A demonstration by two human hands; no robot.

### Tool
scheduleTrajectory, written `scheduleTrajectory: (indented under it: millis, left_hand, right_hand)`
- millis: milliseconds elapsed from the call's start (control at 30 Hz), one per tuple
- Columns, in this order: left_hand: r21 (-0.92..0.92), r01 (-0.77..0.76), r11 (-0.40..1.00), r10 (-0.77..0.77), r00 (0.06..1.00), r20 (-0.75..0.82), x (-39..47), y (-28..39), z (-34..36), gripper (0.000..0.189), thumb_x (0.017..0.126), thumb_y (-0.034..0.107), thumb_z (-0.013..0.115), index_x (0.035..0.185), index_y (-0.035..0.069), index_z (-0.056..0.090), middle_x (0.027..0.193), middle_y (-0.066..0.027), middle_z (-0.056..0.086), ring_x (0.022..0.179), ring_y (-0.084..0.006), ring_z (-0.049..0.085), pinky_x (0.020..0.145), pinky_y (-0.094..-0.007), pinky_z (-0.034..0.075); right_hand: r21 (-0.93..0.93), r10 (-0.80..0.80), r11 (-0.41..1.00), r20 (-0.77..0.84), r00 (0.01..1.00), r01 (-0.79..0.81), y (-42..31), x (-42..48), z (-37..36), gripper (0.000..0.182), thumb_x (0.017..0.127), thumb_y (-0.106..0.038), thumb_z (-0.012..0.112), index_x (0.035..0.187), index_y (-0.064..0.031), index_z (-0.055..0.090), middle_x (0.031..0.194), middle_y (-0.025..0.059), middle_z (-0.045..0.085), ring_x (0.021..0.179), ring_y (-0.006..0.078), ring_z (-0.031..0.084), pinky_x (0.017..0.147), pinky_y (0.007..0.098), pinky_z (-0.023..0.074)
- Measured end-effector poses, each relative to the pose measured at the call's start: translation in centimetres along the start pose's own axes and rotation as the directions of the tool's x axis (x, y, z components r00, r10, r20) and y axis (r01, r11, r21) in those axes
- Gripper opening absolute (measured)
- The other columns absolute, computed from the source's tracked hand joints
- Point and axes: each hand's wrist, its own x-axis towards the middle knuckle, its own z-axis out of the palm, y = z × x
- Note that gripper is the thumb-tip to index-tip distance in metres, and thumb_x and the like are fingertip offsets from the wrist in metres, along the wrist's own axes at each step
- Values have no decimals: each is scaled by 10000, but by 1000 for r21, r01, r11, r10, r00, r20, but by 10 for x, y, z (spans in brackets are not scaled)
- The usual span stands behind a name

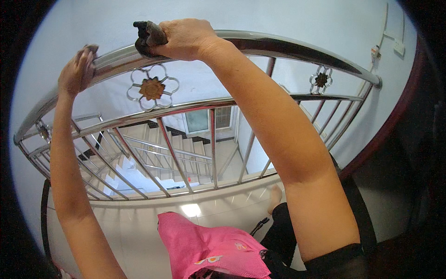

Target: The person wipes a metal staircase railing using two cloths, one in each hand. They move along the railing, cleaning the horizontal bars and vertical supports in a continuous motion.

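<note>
My right hand (188, 38) grips a dark grey cloth (153, 36) that is wrapped over the stainless steel handrail (271, 41). The cloth's bunched end sticks out past my thumb side. Farther left, my left hand (78, 71) is at the same rail, slightly blurred. A small grey-brown piece of cloth (92, 48) shows at its fingertips; most of it is hidden by the hand. Between and below the hands, a metal flower ornament (152, 88) with a brownish centre sits under the rail.
Upright bars (213, 150) and a lower rail (195, 104) form the balustrade. Beyond it, a stairwell drops to tiled steps (177, 143) and a window (197, 121). A second flower ornament (321, 80) is at right. A pink garment (216, 240) hangs before my body above the tiled floor (139, 226).
</note>
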Motion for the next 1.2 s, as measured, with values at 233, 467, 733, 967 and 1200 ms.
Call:
scheduleTrajectory:
  millis: [233,467,733,967,1200]
  left_hand:
    - [-109,50,993,-46,998,46,-8,-10,-2,478,836,110,573,1278,77,396,1210,-177,540,996,-384,583,804,-449,510]
    - [-124,29,992,-19,997,80,-11,-20,9,412,838,84,557,1228,52,428,1253,-201,505,1048,-396,558,855,-443,505]
    - [-137,39,990,-14,983,183,21,8,-10,375,893,177,505,1250,68,470,1236,-156,540,1053,-356,569,874,-420,488]
    - [-42,67,997,-59,984,167,69,80,-29,421,897,224,529,1296,126,436,1176,-143,584,988,-337,610,801,-412,524]
    - [-71,106,992,-95,985,144,80,100,-36,411,917,314,503,1302,198,420,1109,-125,612,925,-331,631,711,-418,536]
  right_hand:
    - [-71,105,992,-31,994,-107,100,-56,-39,490,851,-589,480,936,-150,679,873,143,681,819,324,653,724,432,506]
    - [-82,319,937,-201,926,-341,262,-127,-59,472,882,-501,512,961,-66,679,841,180,677,838,363,651,747,425,500]
    - [-103,460,811,-495,737,-575,300,-162,-64,481,827,-503,527,997,-77,670,977,188,656,983,376,597,902,472,428]
    - [63,231,934,-858,458,-353,262,-174,-5,481,789,-277,643,1188,-33,530,1187,227,533,1163,393,461,1014,476,323]
    - [824,831,556,-554,49,-109,199,-143,20,414,883,-254,595,1180,24,524,1140,133,579,960,223,577,831,338,483]
